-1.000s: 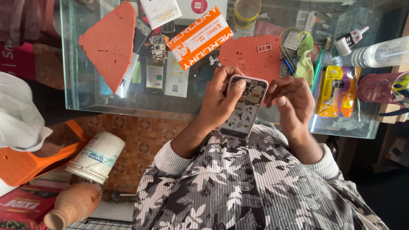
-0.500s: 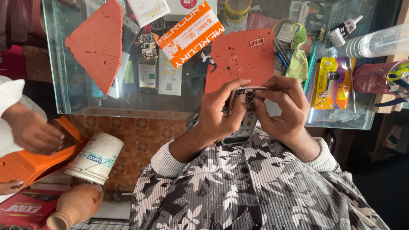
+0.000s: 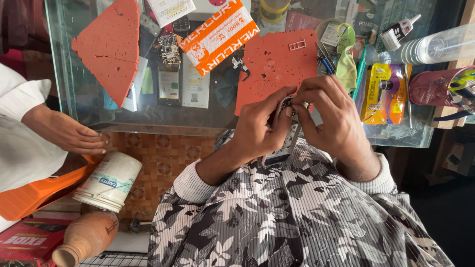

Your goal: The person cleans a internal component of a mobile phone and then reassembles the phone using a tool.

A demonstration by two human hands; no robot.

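Both hands are clamped on the phone, held up near your chest just over the front edge of the glass counter. Left hand wraps the phone's left side w/ the thumb pressed at its top end; right hand curls over the top from the other side, fingertips pinching at the same spot. Can't tell what small part sits btwn the fingertips, since the fingers hide it.

Risks, as I judge them:
- You're working in mid-air, not over the orange mat. If a tiny part slips, it prob drops into your shirt or past the counter edge to the floor.
- Grip is all at the top end; the bottom hangs free. Too much thumb force could flex or twist the body.
- Counter is crowded: glue bottle, yellow packet, green cloth, loose circuit board. Setting the phone down w/o looking could knock smth off.
- Another person's hand rests just left, by the white tub; a bump from that side could jog your elbow.
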